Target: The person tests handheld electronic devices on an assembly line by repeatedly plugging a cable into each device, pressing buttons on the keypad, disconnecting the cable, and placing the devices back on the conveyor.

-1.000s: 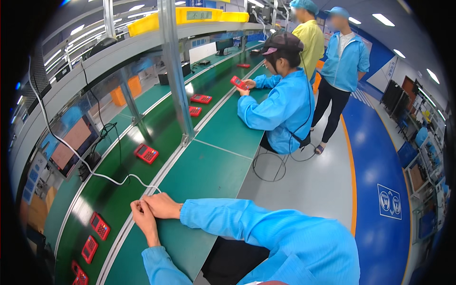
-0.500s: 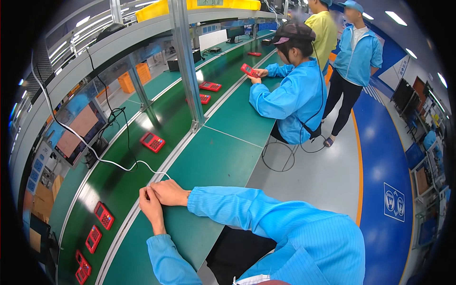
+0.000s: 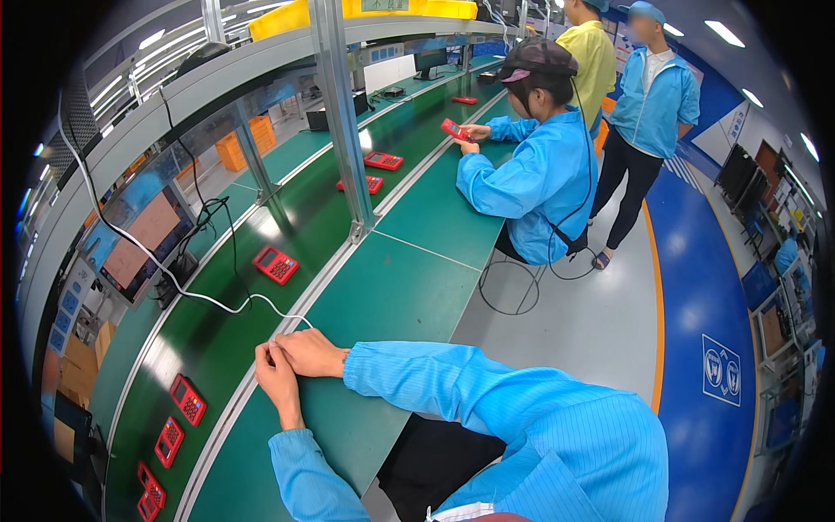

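Both my hands meet at the belt-side edge of the green worktop. My left hand (image 3: 278,383) has its fingers closed and pressed against my right hand (image 3: 315,354), whose fingers are curled inward too. A white cable (image 3: 196,296) hangs from the rack, crosses the conveyor and disappears behind my right hand. Whatever lies between my fingers is hidden. Beyond my hands, a red handheld keypad terminal (image 3: 276,264) lies on the green conveyor belt (image 3: 228,335). Nearer me on the belt are more red terminals, among them one terminal (image 3: 188,399) and another (image 3: 169,442).
A metal post (image 3: 341,113) rises from the conveyor's edge. Farther along, a seated co-worker (image 3: 531,165) holds a red terminal (image 3: 456,130); two people stand behind. A black cable (image 3: 513,304) loops down beside that seat. A monitor (image 3: 143,239) stands across the belt.
The red terminals on the belt have shifted slightly toward the near left. My hands stay in the same place, pressed together.
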The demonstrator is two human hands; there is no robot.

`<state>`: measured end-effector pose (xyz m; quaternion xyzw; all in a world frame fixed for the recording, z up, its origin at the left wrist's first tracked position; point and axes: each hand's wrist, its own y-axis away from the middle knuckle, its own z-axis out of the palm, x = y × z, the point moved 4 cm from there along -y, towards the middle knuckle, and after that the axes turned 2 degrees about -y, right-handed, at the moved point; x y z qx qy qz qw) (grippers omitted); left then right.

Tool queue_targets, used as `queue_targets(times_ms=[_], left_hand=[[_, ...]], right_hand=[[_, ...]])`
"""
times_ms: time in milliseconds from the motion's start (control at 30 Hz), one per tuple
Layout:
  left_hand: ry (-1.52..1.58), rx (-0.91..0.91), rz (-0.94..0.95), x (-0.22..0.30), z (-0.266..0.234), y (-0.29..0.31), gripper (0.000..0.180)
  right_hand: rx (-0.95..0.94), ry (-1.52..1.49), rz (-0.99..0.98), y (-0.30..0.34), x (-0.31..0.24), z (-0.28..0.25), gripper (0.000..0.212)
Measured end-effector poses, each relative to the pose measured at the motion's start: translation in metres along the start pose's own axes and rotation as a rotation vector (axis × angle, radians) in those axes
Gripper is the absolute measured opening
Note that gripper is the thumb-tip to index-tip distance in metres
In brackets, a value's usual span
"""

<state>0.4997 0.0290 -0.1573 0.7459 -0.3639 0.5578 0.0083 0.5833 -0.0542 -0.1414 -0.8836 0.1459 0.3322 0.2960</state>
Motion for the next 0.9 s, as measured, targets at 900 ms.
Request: queue_targets(times_ms=[900], left_hand=[[0.042,0.014,-0.004,-0.0004,0.0034,0.0008,0.019]], right_hand=[[0.022,-0.054,-0.020,0.0015,-0.0010,-0.0005,0.022]])
